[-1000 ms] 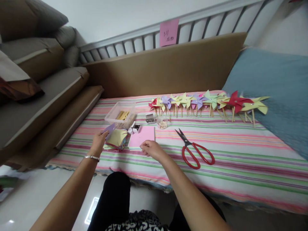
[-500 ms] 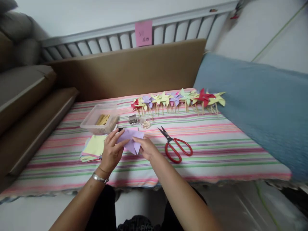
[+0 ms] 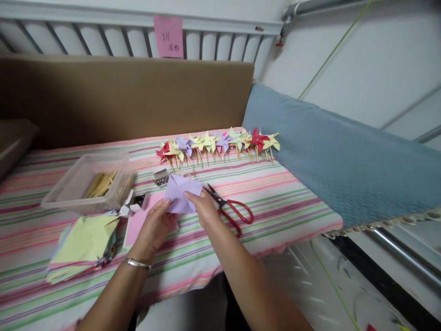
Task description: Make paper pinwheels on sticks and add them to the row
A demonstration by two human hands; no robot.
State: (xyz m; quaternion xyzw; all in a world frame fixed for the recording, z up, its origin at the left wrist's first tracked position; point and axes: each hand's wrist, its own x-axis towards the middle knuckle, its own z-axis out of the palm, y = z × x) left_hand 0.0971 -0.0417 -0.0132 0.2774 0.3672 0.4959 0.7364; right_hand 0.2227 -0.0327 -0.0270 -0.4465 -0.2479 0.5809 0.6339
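Observation:
A square of purple paper [image 3: 181, 195] with slits running in from its corners is held up between both hands. My left hand [image 3: 156, 225] pinches its lower left edge, while my right hand [image 3: 203, 204] grips the right side with the thumb lying on top. Pink paper [image 3: 138, 225] lies on the cloth under and beside my left hand. Red-handled scissors [image 3: 225, 204] rest just right of my right hand, blades partly apart. Behind the paper stands a small open box of metal pieces [image 3: 161, 178].
Finished paper pinwheels [image 3: 220, 142] on sticks lie in a row at the back. Left are a clear plastic tub [image 3: 74, 184] holding wooden sticks [image 3: 101, 183] and a stack of coloured paper squares [image 3: 82, 243]. A cardboard panel [image 3: 131, 101] stands behind; blue fabric [image 3: 310, 151] hangs at right.
The view has swung right and closer, so things sit further left. The purple paper is turned and now faces up more openly; my left fingers have shifted from over it to its lower edge.

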